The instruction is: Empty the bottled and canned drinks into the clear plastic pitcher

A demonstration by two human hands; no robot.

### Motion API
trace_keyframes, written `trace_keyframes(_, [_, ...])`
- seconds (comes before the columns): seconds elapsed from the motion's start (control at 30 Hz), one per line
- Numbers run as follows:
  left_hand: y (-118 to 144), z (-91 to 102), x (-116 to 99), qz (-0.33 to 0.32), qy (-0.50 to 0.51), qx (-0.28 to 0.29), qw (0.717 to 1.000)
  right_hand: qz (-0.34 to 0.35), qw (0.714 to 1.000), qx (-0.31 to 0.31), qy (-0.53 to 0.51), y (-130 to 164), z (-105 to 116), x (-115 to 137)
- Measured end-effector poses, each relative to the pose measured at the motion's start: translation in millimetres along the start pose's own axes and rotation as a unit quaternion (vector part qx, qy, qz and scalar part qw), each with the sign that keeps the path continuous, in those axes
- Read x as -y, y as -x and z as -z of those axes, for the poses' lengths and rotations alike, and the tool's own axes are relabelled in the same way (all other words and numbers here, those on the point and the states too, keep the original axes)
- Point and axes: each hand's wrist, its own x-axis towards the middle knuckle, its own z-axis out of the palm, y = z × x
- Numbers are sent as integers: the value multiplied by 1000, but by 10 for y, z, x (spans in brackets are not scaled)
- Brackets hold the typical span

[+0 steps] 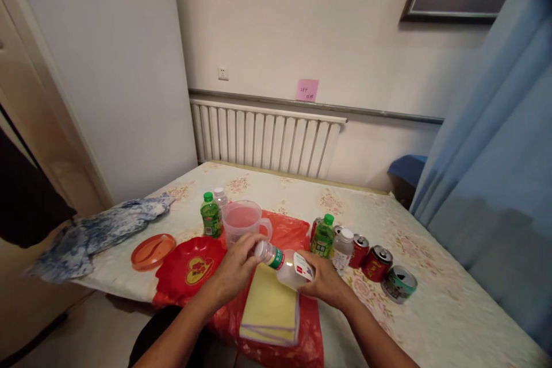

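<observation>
Yellow cloths [269, 306] lie stacked nearest my lens on red plastic sheeting [297, 230]. Above them, my left hand [236, 267] pinches the white cap of a tilted clear bottle [288, 267] while my right hand [324, 282] clamps its base, beside a measuring jug [242, 221].

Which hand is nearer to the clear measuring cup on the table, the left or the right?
Left. The left hand grips the bottle cap just below the measuring cup; the right hand holds the bottle body, farther right.
</observation>
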Motion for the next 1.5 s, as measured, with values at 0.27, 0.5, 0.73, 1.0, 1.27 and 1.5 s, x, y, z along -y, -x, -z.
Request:
trace_keyframes(0.27, [23,-42,63,11,-12,-3,1000,2,1000,-5,9,9,-45,-29])
trace_keyframes(0.5, [34,-9,51,-11,-30,15,999,4,1000,0,5,3,-65,-61])
trace_keyframes(0.73, [26,22,57,-19,-19,32,999,-12,1000,6,-15,29,-135,-92])
trace_keyframes(1.0, [3,-55,44,69,24,-34,997,-48,998,-3,-32,57,-173,-68])
trace_keyframes(1.27, [-31,-62,15,42,-10,2,999,-58,998,-9,-26,102,-193,-71])
trace_keyframes(1.5, [-36,-78,-40,77,14,3,997,-65,995,-7,-72,113,-248,-87])
